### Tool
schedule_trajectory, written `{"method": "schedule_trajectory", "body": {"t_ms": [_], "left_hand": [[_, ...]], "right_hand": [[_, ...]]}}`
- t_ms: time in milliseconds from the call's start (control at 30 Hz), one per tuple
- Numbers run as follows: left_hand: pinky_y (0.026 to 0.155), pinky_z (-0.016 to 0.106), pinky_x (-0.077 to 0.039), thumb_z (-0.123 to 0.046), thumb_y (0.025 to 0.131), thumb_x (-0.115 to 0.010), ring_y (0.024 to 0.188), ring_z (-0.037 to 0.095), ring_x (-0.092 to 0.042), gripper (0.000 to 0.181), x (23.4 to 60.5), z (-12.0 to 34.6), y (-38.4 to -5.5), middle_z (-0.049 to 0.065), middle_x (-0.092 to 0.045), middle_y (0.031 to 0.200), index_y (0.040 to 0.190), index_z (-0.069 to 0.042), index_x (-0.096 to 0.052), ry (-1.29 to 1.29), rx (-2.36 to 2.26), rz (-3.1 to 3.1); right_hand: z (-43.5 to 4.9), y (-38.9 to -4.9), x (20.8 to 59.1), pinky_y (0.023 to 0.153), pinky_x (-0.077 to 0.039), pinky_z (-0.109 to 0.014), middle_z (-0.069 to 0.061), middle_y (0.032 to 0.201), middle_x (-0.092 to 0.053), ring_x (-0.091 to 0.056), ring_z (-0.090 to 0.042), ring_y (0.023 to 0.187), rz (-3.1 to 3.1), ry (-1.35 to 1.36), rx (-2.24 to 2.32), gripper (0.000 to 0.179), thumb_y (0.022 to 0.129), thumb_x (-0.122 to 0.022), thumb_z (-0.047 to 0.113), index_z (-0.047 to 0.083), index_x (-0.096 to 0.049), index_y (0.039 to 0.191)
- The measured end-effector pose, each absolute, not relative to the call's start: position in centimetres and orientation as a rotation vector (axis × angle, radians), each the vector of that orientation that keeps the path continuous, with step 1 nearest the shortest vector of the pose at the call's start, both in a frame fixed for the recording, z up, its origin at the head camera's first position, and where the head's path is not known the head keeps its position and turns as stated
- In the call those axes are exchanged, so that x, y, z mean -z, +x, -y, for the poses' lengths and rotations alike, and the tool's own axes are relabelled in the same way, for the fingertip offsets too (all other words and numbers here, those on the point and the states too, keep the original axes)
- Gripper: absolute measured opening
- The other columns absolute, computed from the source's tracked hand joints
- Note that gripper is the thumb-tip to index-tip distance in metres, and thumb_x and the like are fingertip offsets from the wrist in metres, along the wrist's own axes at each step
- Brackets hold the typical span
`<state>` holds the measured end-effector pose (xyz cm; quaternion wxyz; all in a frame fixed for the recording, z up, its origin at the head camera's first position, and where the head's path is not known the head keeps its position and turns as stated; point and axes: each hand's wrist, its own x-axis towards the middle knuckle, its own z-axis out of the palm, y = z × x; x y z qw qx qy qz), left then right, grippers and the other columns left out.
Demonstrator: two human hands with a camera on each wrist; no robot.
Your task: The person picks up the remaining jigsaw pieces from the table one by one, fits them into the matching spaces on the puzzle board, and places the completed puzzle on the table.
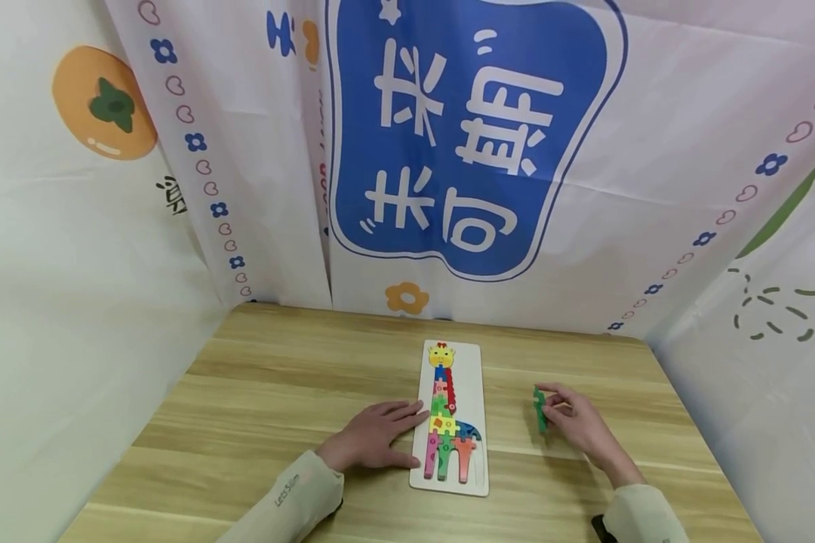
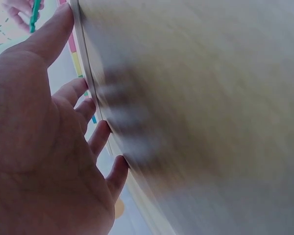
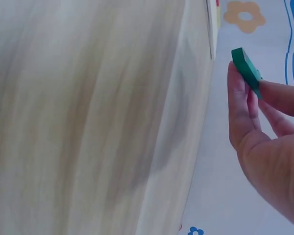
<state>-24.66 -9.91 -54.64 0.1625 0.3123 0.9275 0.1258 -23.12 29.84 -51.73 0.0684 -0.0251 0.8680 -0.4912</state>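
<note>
A white puzzle board [image 1: 472,377] lies on the wooden table, carrying a giraffe of colourful interlocking pieces. Its yellow head piece [image 1: 441,356] is at the far end, and pink, green and orange leg pieces are at the near end. To the right of the orange leg piece [image 1: 463,458] a leg-shaped recess shows in the board. My left hand [image 1: 373,436] rests with spread fingers at the board's left edge, fingertips touching it. Right of the board, my right hand [image 1: 580,426] pinches a green puzzle piece [image 1: 539,409] between thumb and fingers, above the table [image 3: 103,122].
Behind the table hangs a white printed cloth [image 1: 278,256] with a large blue sign [image 1: 475,249]. More cloth stands along the left [image 1: 75,302] and right [image 1: 754,377] sides. Bare wood shows between the board and my right hand.
</note>
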Motion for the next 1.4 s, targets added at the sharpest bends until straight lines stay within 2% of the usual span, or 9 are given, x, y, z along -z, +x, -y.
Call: {"method": "schedule_trajectory", "body": {"t_ms": [167,367,733,967,1200,1400], "left_hand": [[0.125,0.057,-0.027,-0.078,0.091,-0.054,0.158,0.024,-0.027,0.086,54.7,9.9,-24.8,-0.014,-0.023,0.172,0.163,-0.039,-0.029,0.883,-0.357,-2.642],[0.124,0.056,-0.028,-0.079,0.091,-0.053,0.157,0.024,-0.028,0.087,54.2,9.5,-25.0,-0.014,-0.023,0.172,0.163,-0.039,-0.029,0.891,-0.314,-2.637],[0.122,0.058,-0.03,-0.078,0.091,-0.053,0.156,0.024,-0.03,0.086,54.1,9.2,-25.3,-0.014,-0.025,0.172,0.163,-0.039,-0.029,0.875,-0.282,-2.654],[0.123,0.058,-0.029,-0.076,0.092,-0.055,0.155,0.023,-0.029,0.085,53.9,9.3,-25.1,-0.014,-0.025,0.171,0.163,-0.039,-0.029,0.867,-0.323,-2.645],[0.123,0.058,-0.028,-0.075,0.092,-0.055,0.156,0.023,-0.028,0.084,53.9,9.3,-25.0,-0.014,-0.025,0.172,0.163,-0.039,-0.029,0.864,-0.324,-2.638],[0.124,0.058,-0.028,-0.078,0.092,-0.053,0.156,0.022,-0.028,0.085,54.1,9.3,-25.0,-0.016,-0.023,0.172,0.164,-0.04,-0.027,0.861,-0.32,-2.646]], "right_hand": [[-29.4,-23.2,51.3,0.088,-0.061,-0.035,-0.019,0.118,-0.055,-0.07,-0.021,0.104,-2.527,-0.13,1.609,0.044,0.106,-0.055,0.004,0.003,-0.048,0.15],[-28.5,-23.2,50.7,0.09,-0.062,-0.035,-0.021,0.119,-0.054,-0.07,-0.025,0.107,-2.475,-0.135,1.673,0.046,0.105,-0.056,0.001,0.006,-0.049,0.15],[-26.7,-23.1,50.5,0.09,-0.061,-0.047,-0.02,0.116,-0.054,-0.07,-0.026,0.101,-2.408,-0.153,1.673,0.044,0.104,-0.057,-0.001,0.007,-0.052,0.147],[-26.0,-23.0,50.7,0.09,-0.062,-0.046,-0.021,0.117,-0.055,-0.07,-0.028,0.098,-2.348,-0.177,1.695,0.046,0.101,-0.059,-0.003,0.002,-0.05,0.147],[-25.4,-22.9,50.9,0.091,-0.06,-0.052,-0.021,0.116,-0.057,-0.07,-0.028,0.096,-2.305,-0.203,1.693,0.046,0.101,-0.06,-0.004,0.0,-0.05,0.146],[-25.1,-22.8,51.1,0.088,-0.062,-0.048,-0.022,0.114,-0.057,-0.07,-0.027,0.094,-2.292,-0.235,1.682,0.046,0.1,-0.061,-0.004,-0.001,-0.051,0.145]]}}
